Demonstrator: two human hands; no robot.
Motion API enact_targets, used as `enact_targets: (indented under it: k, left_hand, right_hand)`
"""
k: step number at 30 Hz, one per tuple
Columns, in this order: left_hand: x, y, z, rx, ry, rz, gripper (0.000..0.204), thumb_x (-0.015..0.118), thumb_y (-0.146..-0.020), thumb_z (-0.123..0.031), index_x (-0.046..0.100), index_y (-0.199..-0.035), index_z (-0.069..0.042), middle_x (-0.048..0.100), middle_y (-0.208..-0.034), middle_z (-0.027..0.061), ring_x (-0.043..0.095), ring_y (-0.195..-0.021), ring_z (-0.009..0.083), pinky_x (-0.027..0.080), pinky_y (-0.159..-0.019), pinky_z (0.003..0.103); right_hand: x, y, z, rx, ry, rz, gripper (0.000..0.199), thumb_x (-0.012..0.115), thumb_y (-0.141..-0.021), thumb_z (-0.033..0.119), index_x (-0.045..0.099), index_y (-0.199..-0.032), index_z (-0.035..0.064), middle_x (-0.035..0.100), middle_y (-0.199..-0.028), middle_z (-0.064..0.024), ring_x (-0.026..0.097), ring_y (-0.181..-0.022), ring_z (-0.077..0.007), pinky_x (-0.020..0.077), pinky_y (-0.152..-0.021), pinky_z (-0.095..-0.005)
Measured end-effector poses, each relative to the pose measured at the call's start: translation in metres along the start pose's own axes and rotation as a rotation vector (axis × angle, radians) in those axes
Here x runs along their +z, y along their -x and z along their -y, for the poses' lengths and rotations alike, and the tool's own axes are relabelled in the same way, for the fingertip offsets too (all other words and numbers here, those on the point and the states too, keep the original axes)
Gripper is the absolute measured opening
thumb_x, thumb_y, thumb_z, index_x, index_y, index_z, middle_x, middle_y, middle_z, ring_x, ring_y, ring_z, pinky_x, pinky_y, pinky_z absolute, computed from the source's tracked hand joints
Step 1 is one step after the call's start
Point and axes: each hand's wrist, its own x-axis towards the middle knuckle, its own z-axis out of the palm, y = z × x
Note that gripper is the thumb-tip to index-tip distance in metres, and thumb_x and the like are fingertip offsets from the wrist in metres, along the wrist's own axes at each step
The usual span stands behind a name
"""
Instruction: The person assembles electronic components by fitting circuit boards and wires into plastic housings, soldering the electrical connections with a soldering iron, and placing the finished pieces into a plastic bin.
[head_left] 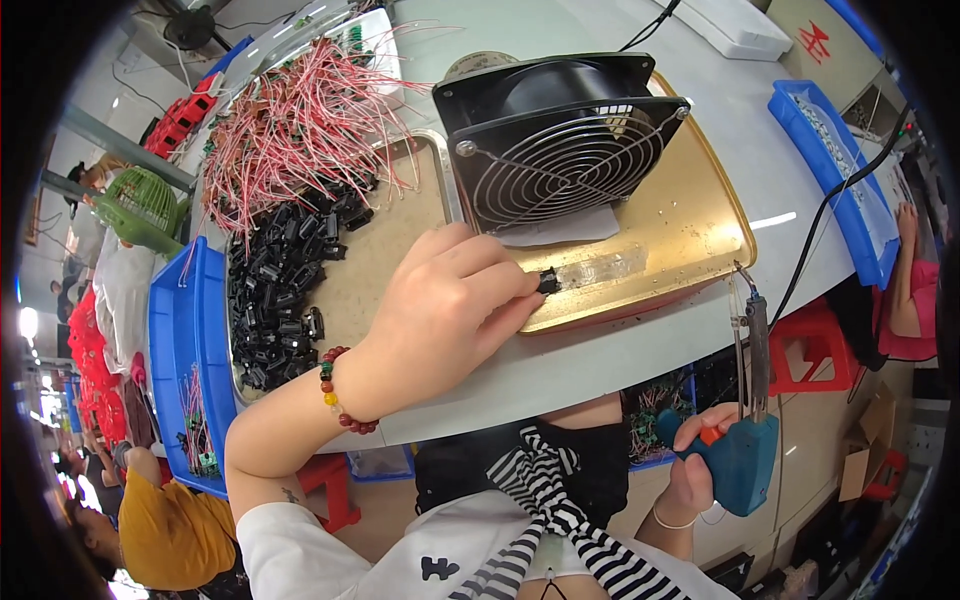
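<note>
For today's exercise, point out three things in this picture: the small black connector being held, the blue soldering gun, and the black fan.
small black connector (547, 282): head view, its exposed end.
blue soldering gun (745, 462): head view, its body.
black fan (560, 150): head view, its wire grille.

Electronics assembly workshop: wire bundles (300, 120), soldering gun (745, 455)

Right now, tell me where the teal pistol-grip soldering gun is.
In the head view, the teal pistol-grip soldering gun sits lower right, held in the right hand below the table edge, tip pointing up toward the gold metal tray.
</note>
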Motion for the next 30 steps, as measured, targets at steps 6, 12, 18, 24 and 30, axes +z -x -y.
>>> enact_targets:
  k: [6,12,18,24,30]
  left_hand:
    - [-0.007,0.009,0.001,0.050,-0.001,-0.042,0.017,0.073,-0.070,-0.005,0.067,-0.086,-0.005,0.065,-0.086,0.0046,0.056,-0.074,0.0245,0.044,-0.069,0.033]
    - [-0.055,0.057,0.063,-0.262,-0.587,0.088,0.018,0.069,-0.069,-0.008,0.065,-0.087,-0.010,0.062,-0.089,0.0030,0.053,-0.093,0.0242,0.040,-0.079,0.037]
    - [-0.050,0.079,0.100,-0.353,-0.660,0.057,0.025,0.072,-0.069,-0.009,0.063,-0.092,-0.011,0.057,-0.089,0.0037,0.050,-0.093,0.0235,0.038,-0.076,0.037]
    - [-0.039,0.078,0.099,-0.269,-0.558,-0.003,0.020,0.069,-0.072,-0.007,0.062,-0.090,-0.009,0.057,-0.087,0.0042,0.052,-0.086,0.0241,0.039,-0.075,0.037]
    - [-0.027,0.071,0.072,-0.203,-0.477,-0.016,0.017,0.069,-0.072,-0.008,0.062,-0.088,-0.009,0.057,-0.087,0.0041,0.052,-0.089,0.0231,0.038,-0.077,0.035]
  right_hand:
    - [0.009,-0.001,0.004,-0.029,0.009,-0.011,0.046,0.064,-0.067,0.009,0.042,-0.106,-0.0013,0.048,-0.096,-0.0151,0.050,-0.058,-0.0172,0.0394,-0.051,-0.0233]
    - [0.008,0.002,0.003,-0.036,0.019,-0.040,0.045,0.063,-0.068,0.010,0.043,-0.106,-0.0011,0.047,-0.097,-0.0149,0.049,-0.059,-0.0166,0.0393,-0.052,-0.0237]
    - [0.007,0.001,0.003,-0.021,0.004,-0.034,0.048,0.073,-0.072,0.014,0.045,-0.107,-0.0033,0.050,-0.094,-0.0141,0.052,-0.063,-0.0170,0.0437,-0.054,-0.0246]
    - [0.009,0.002,0.005,-0.025,0.054,-0.006,0.044,0.062,-0.067,0.008,0.044,-0.107,0.0001,0.047,-0.098,-0.0143,0.050,-0.061,-0.0170,0.0398,-0.055,-0.0241]
    - [0.005,0.004,0.002,-0.020,0.010,-0.054,0.051,0.073,-0.071,0.014,0.042,-0.108,-0.0030,0.049,-0.096,-0.0148,0.052,-0.063,-0.0178,0.0431,-0.053,-0.0249]
